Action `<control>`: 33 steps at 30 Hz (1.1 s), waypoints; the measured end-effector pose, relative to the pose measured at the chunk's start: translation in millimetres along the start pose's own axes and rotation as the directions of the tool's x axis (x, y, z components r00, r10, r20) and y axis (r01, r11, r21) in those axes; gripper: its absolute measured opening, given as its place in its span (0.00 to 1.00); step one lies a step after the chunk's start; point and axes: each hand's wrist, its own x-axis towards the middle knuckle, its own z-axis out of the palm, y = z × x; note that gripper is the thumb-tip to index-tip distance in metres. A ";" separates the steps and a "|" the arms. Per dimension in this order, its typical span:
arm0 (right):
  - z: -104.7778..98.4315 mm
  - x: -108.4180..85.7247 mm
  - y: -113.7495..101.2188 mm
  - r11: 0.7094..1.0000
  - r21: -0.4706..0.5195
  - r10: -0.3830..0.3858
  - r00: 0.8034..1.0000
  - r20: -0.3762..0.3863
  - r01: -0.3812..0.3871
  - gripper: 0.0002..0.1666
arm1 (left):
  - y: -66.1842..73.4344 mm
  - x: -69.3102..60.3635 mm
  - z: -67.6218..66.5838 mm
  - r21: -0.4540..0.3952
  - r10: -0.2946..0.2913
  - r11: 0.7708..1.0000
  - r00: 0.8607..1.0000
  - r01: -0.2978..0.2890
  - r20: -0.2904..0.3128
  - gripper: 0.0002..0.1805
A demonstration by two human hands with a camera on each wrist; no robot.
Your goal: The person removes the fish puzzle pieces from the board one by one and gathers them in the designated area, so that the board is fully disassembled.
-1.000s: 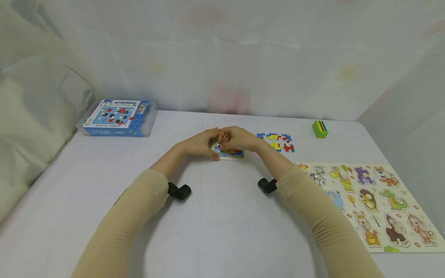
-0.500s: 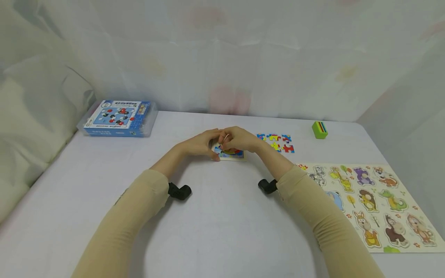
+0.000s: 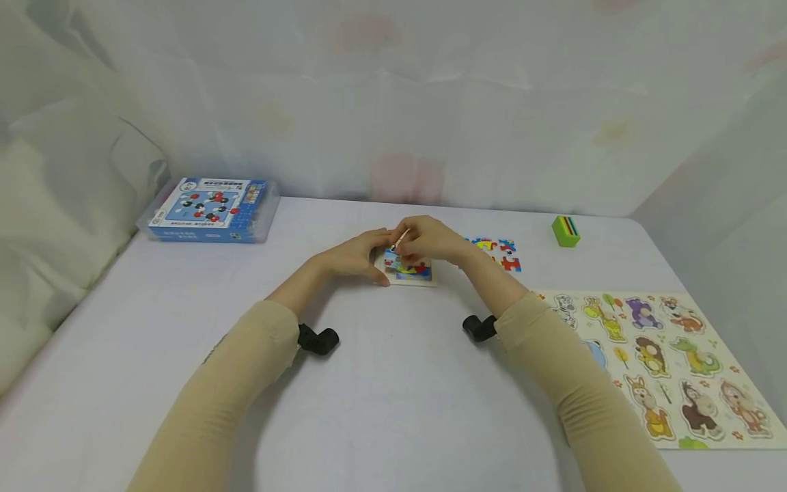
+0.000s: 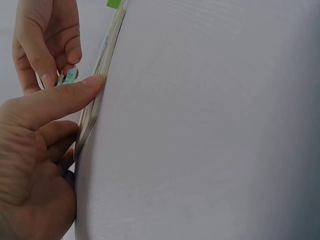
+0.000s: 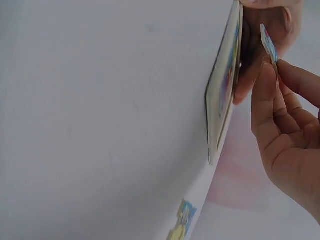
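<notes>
A small jigsaw puzzle tray [image 3: 418, 281] with a pale rim and a colourful picture lies toward the back middle of the table. My left hand [image 3: 352, 257] holds its left side, the thumb on the near edge as the left wrist view shows [image 4: 47, 107]. Over the tray, my right hand [image 3: 430, 240] pinches a jigsaw piece [image 5: 269, 44] between thumb and fingers. That piece is tilted and raised off the tray in the right wrist view. Several loose jigsaw pieces [image 3: 509, 264] lie right of the tray, some hidden behind my right wrist.
A blue molecule-model box [image 3: 205, 208] stands at the back left. A green block with coloured stripes [image 3: 565, 231] sits at the back right. A large animal puzzle board [image 3: 667, 369] covers the right front, partly under my right sleeve.
My right hand has lifted slightly up and right with the jigsaw piece, uncovering more of the tray. My left hand stays in place on the tray.
</notes>
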 end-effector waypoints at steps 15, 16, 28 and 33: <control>-45.7 -23.5 12.1 0.997 -0.015 0.072 0.997 -0.019 -0.073 0.14 | 1.8 0.2 0.8 0.056 -0.082 0.995 0.997 0.082 0.009 0.54; -48.2 -24.9 13.9 0.996 -0.019 0.083 0.996 -0.019 -0.083 0.14 | 2.1 0.2 0.7 0.058 -0.082 0.995 0.997 0.081 0.010 0.54; -69.2 -40.7 35.9 0.990 -0.057 0.132 0.991 0.034 -0.130 0.14 | 3.8 -0.3 0.7 0.069 -0.093 0.993 0.996 0.092 0.013 0.54; -73.3 -46.3 42.5 0.986 -0.060 0.158 0.985 0.066 -0.155 0.14 | 5.9 -1.2 0.6 0.076 -0.105 0.992 0.994 0.104 0.014 0.54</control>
